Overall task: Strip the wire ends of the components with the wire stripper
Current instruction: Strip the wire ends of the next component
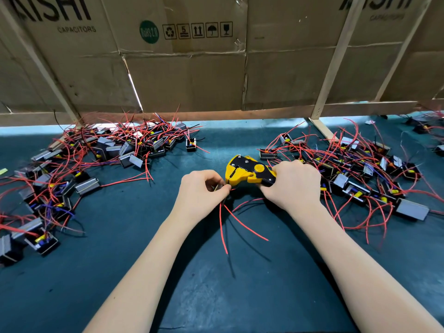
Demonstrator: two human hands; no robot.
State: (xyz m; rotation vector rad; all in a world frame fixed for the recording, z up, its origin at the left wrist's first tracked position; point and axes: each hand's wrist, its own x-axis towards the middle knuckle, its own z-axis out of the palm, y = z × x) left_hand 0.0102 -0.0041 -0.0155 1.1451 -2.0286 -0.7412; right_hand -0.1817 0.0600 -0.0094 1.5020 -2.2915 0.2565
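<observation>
Your right hand point(292, 186) is clamped around the handles of the yellow and black wire stripper point(249, 171), which sits just above the middle of the view with its head pointing toward 9 o'clock. Your left hand point(204, 191) is right beside that head, fingers curled and pinching a small component point(217, 187) and its wires at the stripper's mouth. Whether a wire end sits inside the tool, you cannot tell. From that hand, red wires point(240, 223) trail toward 6 o'clock and 5 o'clock across the dark green worktop point(120, 260).

At 10 o'clock lies a heap of components point(101, 155) with red wires, spreading down to 8 o'clock. At 3 o'clock, just beyond your right hand, lies a second heap point(360, 179). At 12 o'clock a wall of brown cardboard point(187, 75) on pale wooden slats point(336, 56) stands over the back of the worktop.
</observation>
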